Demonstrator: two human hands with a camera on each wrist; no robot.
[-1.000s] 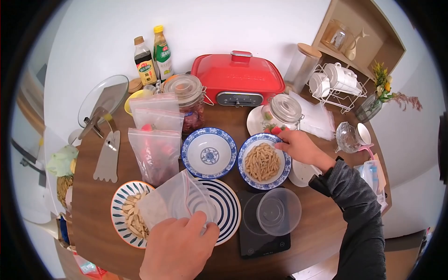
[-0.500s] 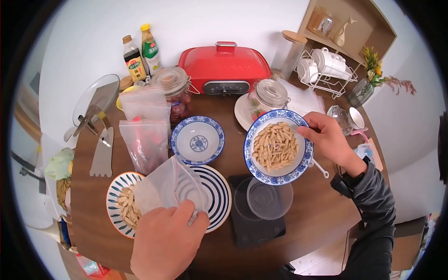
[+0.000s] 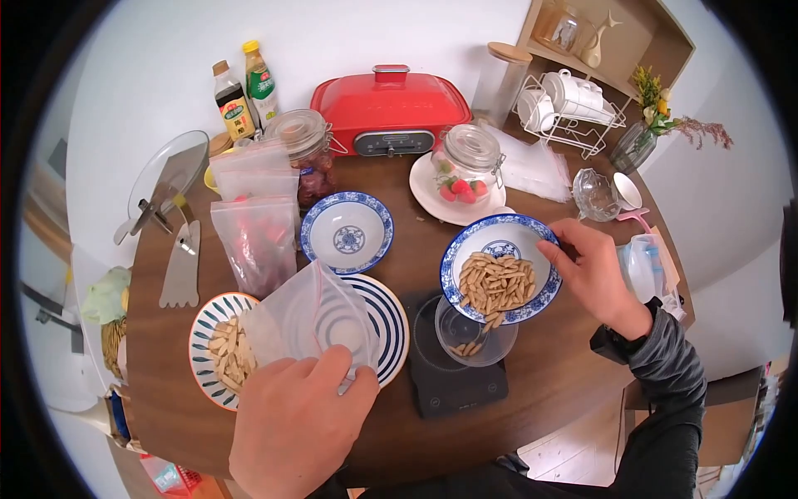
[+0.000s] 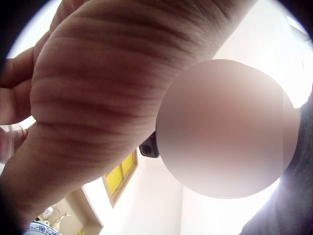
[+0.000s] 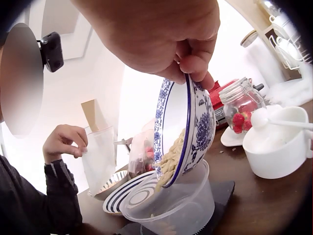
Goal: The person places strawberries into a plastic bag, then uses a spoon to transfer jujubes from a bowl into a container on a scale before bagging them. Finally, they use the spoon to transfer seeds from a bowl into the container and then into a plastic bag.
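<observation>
My right hand pinches the rim of a blue-and-white bowl, which tilts toward me over a clear plastic tub. Small tan oblong pieces slide over the bowl's lower edge, and a few lie in the tub. Beneath the tub is a flat black scale. The right wrist view shows the bowl steeply tipped, its lip just above the tub. In my left hand a clear zip bag is pinched over a striped plate. Palm and wrist fill much of the left wrist view.
A plate of tan slices lies at left, near filled zip bags. Behind are another blue-and-white bowl, a strawberry jar and a red cooker. A white cup with a spoon stands beside the tub.
My right hand has lifted the bowl off the table, brought it toward me and tipped it, so pieces now drop into the tub. The left hand keeps holding the bag.
</observation>
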